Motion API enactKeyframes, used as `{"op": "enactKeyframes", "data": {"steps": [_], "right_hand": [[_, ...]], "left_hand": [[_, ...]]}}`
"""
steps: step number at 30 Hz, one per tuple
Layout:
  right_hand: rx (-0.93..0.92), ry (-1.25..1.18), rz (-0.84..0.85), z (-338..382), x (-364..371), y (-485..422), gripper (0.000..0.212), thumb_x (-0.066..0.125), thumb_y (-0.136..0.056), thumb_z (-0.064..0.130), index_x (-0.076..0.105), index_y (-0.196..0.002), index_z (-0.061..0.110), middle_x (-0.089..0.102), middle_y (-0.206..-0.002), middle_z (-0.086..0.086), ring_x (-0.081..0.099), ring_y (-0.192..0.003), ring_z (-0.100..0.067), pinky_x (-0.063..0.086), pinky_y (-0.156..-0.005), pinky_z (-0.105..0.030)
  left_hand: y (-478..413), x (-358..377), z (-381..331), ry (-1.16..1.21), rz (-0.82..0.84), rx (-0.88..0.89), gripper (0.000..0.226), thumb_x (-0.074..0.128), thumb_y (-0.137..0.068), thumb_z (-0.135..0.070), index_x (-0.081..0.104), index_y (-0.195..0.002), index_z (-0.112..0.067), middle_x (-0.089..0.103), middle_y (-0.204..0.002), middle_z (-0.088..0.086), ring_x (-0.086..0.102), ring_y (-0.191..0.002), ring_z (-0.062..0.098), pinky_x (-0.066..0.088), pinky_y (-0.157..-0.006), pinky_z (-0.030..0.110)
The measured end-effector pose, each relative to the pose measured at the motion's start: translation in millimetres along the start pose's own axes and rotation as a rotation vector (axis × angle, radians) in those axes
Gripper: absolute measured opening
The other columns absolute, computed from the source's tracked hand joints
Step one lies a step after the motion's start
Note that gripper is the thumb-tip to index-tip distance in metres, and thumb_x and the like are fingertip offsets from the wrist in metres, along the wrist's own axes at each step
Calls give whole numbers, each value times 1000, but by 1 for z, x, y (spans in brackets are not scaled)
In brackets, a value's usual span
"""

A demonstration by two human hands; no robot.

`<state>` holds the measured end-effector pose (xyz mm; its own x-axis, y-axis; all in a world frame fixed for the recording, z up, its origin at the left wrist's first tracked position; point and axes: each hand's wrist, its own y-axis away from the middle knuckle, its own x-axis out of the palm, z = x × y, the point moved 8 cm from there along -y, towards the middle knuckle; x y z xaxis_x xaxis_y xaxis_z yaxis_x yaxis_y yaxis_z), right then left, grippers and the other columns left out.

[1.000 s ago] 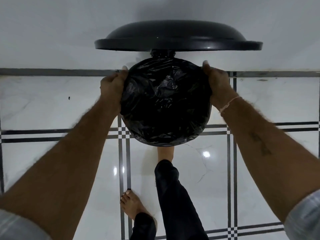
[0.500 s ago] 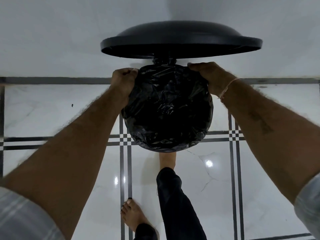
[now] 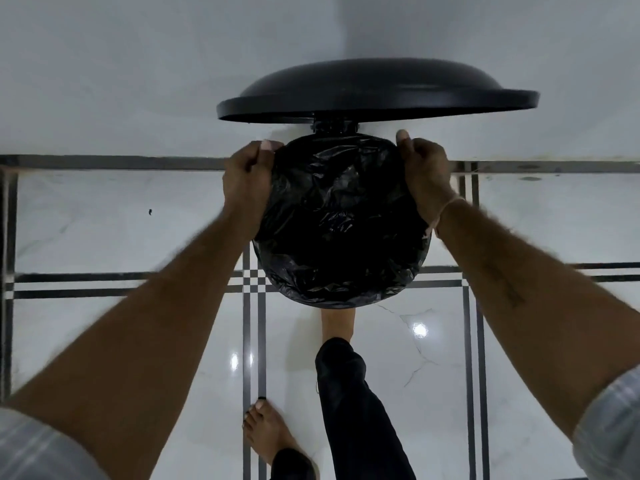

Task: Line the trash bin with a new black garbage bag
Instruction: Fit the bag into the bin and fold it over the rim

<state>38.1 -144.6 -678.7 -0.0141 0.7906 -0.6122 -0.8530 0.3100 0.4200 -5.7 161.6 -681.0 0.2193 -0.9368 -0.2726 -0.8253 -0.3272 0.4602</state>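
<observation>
Both hands, the left hand [image 3: 246,178] and the right hand [image 3: 426,174], close their grip on the far edge of the black bag [image 3: 341,220] that covers the bin mouth, under the raised lid [image 3: 377,90], on the tiled floor [image 3: 104,230]

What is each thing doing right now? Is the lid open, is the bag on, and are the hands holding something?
Lid: raised open above the bin.
Garbage bag: black, crinkled, spread over the bin's mouth, edge folded over the rim.
Left hand: grip closed on the bag's edge at the left rim.
Right hand: grip closed on the bag's edge at the right rim.
Foot: forward at the bin's base; pedal hidden.
</observation>
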Motion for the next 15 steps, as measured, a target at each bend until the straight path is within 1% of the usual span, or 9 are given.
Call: {"op": "enactKeyframes", "data": {"steps": [2,3,4,6,7,9,11,13,15], "right_hand": [[-164,218,-189,1,-18,25,39,48,-106,46,69,-105,13,68,-109,-10,61,-106,-29,44,-89,-36],[-311,286,-260,10,-20,47,37,48,-106,42,68,-115,12,65,-118,-13,58,-111,-30,41,-89,-34],[-489,316,-257,27,-12,74,35,50,-106,39,67,-121,12,63,-120,-13,57,-111,-30,40,-88,-33],[-783,330,-33,51,24,111,37,51,-104,40,69,-126,16,63,-121,-10,56,-111,-30,44,-91,-36],[-854,382,99,57,47,119,39,51,-103,43,69,-128,20,64,-123,-6,56,-114,-29,46,-95,-38],[-829,539,265,63,88,109,43,47,-103,51,67,-134,30,64,-132,2,53,-123,-29,44,-102,-44],[-661,664,370,54,115,77,43,43,-105,52,62,-140,34,59,-143,1,49,-134,-32,40,-111,-49],[-468,690,487,27,134,51,47,40,-109,49,55,-148,28,53,-154,-7,46,-142,-35,37,-117,-44],[-283,677,561,0,143,35,55,36,-110,49,47,-156,22,44,-163,-10,40,-150,-34,28,-122,-37]], "left_hand": [[16,4,8,-112,94,122,37,46,-108,-37,65,-136,-24,69,-134,-2,61,-127,15,47,-112,37],[23,3,8,-181,101,198,40,42,-109,-37,57,-145,-26,63,-143,-3,56,-133,14,43,-113,32],[27,2,8,-240,90,270,43,40,-110,-35,50,-151,-26,60,-147,-3,54,-136,15,41,-113,29],[29,3,11,-326,67,328,45,34,-112,-34,43,-156,-27,60,-147,2,56,-133,25,46,-110,39],[28,5,13,-358,53,311,46,31,-112,-36,41,-156,-31,62,-145,3,58,-129,29,48,-107,46],[25,3,18,-388,21,265,46,28,-111,-40,39,-156,-38,64,-141,1,58,-125,31,49,-104,49],[24,2,20,-376,12,263,45,28,-112,-40,40,-155,-39,60,-146,-4,57,-132,26,44,-107,35],[24,3,21,-363,14,263,45,28,-112,-41,40,-155,-40,54,-153,-10,53,-138,20,37,-105,25],[21,4,24,-366,10,246,45,28,-112,-43,39,-155,-42,53,-154,-11,55,-136,21,36,-101,24]]}}
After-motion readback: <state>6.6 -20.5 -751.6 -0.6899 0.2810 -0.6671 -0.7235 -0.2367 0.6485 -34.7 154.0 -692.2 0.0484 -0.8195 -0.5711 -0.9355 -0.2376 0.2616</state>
